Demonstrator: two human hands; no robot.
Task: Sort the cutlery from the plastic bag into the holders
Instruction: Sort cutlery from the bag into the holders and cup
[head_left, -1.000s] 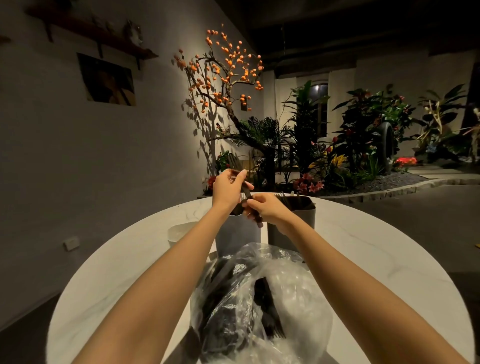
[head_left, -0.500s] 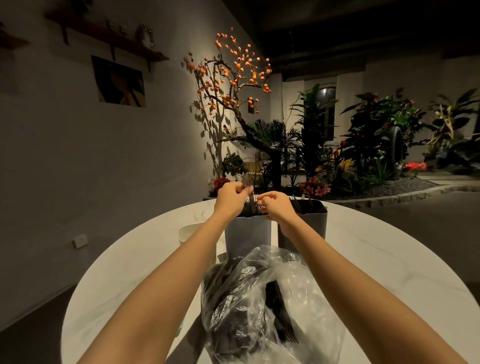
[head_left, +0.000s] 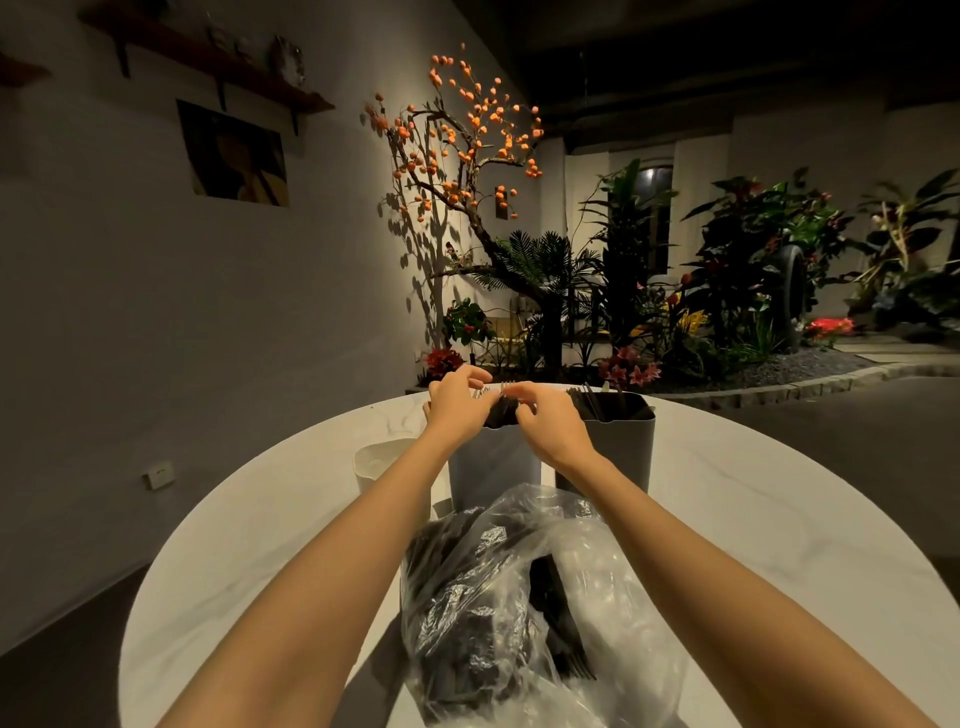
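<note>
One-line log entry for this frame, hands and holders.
left hand: on cutlery at middle holder | right hand: same | bag: cutlery left

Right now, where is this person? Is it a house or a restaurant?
Probably a restaurant or cafe, though I can't be sure. There's a round white table, an indoor garden bed with a decorative orange-fruited tree, and grey holders of black cutlery being filled from a plastic bag.

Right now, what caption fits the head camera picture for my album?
Both hands, left hand and right hand, settle black cutlery into the middle grey holder behind the plastic bag.
</note>
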